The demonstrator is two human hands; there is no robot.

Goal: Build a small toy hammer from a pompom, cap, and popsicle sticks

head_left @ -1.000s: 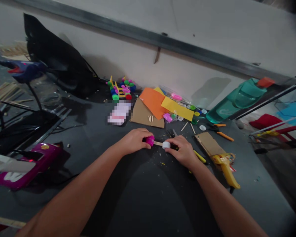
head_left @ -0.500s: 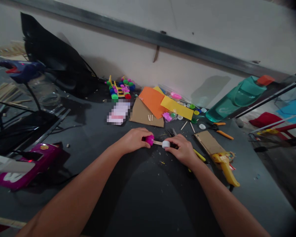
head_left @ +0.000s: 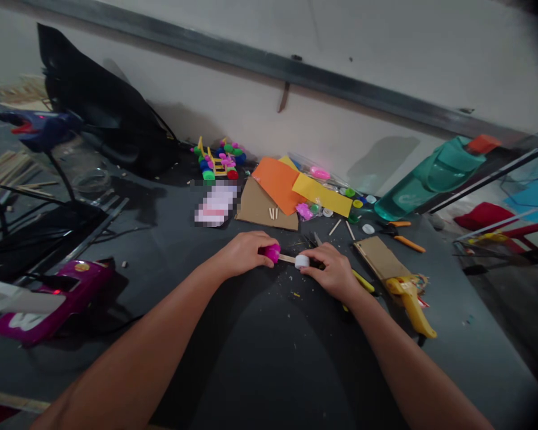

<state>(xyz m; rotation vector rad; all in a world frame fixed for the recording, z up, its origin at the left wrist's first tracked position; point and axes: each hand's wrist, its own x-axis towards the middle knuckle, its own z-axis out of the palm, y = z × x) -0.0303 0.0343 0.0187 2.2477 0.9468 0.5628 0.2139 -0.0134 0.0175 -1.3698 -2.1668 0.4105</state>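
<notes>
My left hand [head_left: 250, 255] is closed on a magenta piece [head_left: 272, 254] that looks like a bottle cap. Between thumb and fingers of my right hand [head_left: 330, 270] is a white bottle cap [head_left: 302, 261]. A short, pale wooden stick [head_left: 287, 258] spans the gap between the two caps; how its ends meet them is hidden. Just beyond my right hand lie dark metal blades [head_left: 315, 239], and a yellow handle [head_left: 363, 280] shows beside its wrist side.
Cardboard [head_left: 262, 206], orange paper [head_left: 278, 182] and yellow paper [head_left: 323, 194] lie at the back near colourful caps. A yellow glue gun [head_left: 413, 307], orange-handled pliers [head_left: 407, 243] and a teal bottle [head_left: 424, 182] are right. A magenta power strip [head_left: 78, 292] sits left.
</notes>
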